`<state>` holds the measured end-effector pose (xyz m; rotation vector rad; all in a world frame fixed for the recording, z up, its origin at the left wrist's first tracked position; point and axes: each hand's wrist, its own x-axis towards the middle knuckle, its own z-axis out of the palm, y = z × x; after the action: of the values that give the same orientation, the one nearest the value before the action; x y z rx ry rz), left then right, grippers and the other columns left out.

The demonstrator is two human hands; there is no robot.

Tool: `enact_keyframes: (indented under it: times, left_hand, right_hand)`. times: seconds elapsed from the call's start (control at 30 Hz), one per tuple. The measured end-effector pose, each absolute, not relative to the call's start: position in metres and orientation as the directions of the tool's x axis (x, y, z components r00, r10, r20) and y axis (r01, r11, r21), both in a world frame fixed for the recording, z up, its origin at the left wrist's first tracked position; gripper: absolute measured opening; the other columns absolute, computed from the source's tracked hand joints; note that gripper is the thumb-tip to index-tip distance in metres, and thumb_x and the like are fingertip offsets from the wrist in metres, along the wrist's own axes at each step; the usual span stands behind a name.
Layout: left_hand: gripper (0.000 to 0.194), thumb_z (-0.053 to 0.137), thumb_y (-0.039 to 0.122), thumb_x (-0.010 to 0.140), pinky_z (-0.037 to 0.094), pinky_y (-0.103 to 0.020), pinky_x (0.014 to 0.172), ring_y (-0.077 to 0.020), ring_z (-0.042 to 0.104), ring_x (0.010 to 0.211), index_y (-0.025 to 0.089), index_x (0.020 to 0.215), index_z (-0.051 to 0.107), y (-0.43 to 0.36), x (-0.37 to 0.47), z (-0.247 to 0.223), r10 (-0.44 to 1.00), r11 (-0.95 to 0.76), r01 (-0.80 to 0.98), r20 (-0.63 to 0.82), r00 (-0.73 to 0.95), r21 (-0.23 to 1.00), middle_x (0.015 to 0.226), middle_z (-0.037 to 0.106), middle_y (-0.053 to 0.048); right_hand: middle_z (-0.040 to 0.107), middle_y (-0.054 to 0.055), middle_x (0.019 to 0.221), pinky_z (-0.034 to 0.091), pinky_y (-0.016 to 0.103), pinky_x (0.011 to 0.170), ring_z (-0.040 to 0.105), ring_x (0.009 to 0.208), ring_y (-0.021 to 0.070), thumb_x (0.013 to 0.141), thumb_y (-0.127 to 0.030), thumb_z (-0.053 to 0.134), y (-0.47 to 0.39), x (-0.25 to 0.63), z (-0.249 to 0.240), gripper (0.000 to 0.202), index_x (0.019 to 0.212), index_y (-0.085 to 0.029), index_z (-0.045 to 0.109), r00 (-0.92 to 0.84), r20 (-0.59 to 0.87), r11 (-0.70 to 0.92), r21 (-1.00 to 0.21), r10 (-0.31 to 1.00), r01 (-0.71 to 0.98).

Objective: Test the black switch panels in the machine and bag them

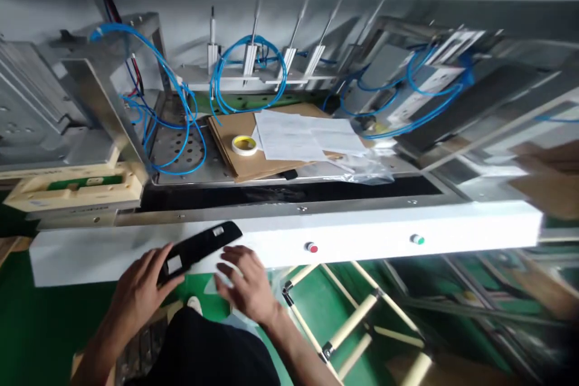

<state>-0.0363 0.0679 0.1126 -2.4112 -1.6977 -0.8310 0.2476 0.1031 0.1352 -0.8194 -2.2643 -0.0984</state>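
A long black part (201, 248) with two white labels is held tilted in front of the machine's white front edge. My left hand (143, 283) grips its lower left end between thumb and fingers. Close to the part's right side, my right hand (246, 282) has its fingers bent and apart, with nothing visible in them. Some thin clear film (212, 285) shows faintly below, between the two hands; whether a hand touches it I cannot tell.
Cardboard sheets (221, 148), papers (289, 136) and a tape roll (244, 145) lie inside the machine. Blue hoses (217, 81) loop around. A red button (312, 247) and green button (417, 239) sit on the front edge. A cream fixture (76, 187) is at left.
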Motion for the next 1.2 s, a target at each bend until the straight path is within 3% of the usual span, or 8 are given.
enact_keyframes:
  times: [0.1, 0.23, 0.4, 0.6, 0.93, 1.2]
  left_hand:
    - [0.055, 0.055, 0.057, 0.104, 0.06, -0.035, 0.08, -0.0287, 0.077, 0.1, 0.021, 0.146, 0.054, 0.09, -0.015, 0.124, 0.866, -0.289, 0.915, 0.483, 0.125, 0.281, 0.116, 0.077, -0.012]
    - [0.051, 0.053, 0.055, 0.105, 0.06, -0.037, 0.084, -0.0295, 0.076, 0.104, 0.021, 0.143, 0.057, 0.12, 0.011, 0.138, 0.872, -0.282, 0.92, 0.473, 0.127, 0.273, 0.12, 0.076, -0.013]
    - [0.049, 0.059, 0.048, 0.104, 0.057, -0.041, 0.1, -0.0301, 0.071, 0.116, 0.023, 0.145, 0.056, 0.149, 0.048, 0.144, 0.855, -0.414, 0.875, 0.436, 0.279, 0.251, 0.129, 0.072, -0.013]
    - [0.053, 0.064, 0.05, 0.101, 0.055, -0.044, 0.101, -0.0302, 0.068, 0.116, 0.024, 0.147, 0.057, 0.168, 0.076, 0.138, 0.834, -0.526, 0.826, 0.317, 0.452, 0.203, 0.128, 0.072, -0.012]
    - [0.051, 0.066, 0.051, 0.1, 0.053, -0.043, 0.097, -0.0294, 0.066, 0.109, 0.023, 0.143, 0.061, 0.185, 0.092, 0.134, 0.823, -0.559, 0.796, 0.274, 0.498, 0.231, 0.123, 0.071, -0.012]
    - [0.051, 0.075, 0.044, 0.096, 0.055, -0.044, 0.095, -0.0295, 0.067, 0.106, 0.019, 0.138, 0.062, 0.187, 0.098, 0.131, 0.804, -0.581, 0.78, 0.309, 0.507, 0.233, 0.121, 0.073, -0.012]
  right_hand:
    - [0.078, 0.01, 0.113, 0.052, 0.04, 0.101, 0.069, 0.121, 0.0245, 0.102, -0.018, 0.064, 0.103, 0.3, 0.111, 0.015, 0.115, -0.021, 0.071, -0.333, 0.683, 0.599, -0.191, 0.65, 0.778]
    - [0.073, 0.015, 0.134, 0.048, 0.045, 0.109, 0.061, 0.136, 0.0299, 0.106, -0.026, 0.058, 0.118, 0.337, 0.083, 0.029, 0.132, -0.02, 0.069, -0.296, 0.604, 0.467, -0.145, 0.74, 0.872]
    - [0.072, 0.012, 0.135, 0.045, 0.042, 0.108, 0.06, 0.135, 0.0273, 0.107, -0.027, 0.057, 0.129, 0.342, 0.073, 0.033, 0.137, -0.025, 0.069, -0.285, 0.582, 0.48, -0.211, 0.762, 0.852]
    - [0.068, 0.012, 0.137, 0.045, 0.046, 0.108, 0.057, 0.135, 0.0302, 0.102, -0.024, 0.065, 0.123, 0.338, 0.064, 0.028, 0.129, -0.029, 0.075, -0.244, 0.623, 0.488, -0.255, 0.743, 0.835]
    - [0.069, 0.011, 0.129, 0.05, 0.048, 0.107, 0.057, 0.128, 0.0297, 0.099, -0.016, 0.065, 0.118, 0.333, 0.048, 0.031, 0.125, -0.028, 0.076, -0.178, 0.722, 0.483, -0.238, 0.668, 0.843]
    - [0.069, 0.011, 0.126, 0.049, 0.051, 0.108, 0.057, 0.123, 0.0295, 0.098, -0.017, 0.064, 0.118, 0.335, 0.044, 0.035, 0.129, -0.03, 0.075, -0.201, 0.652, 0.469, -0.265, 0.731, 0.843]
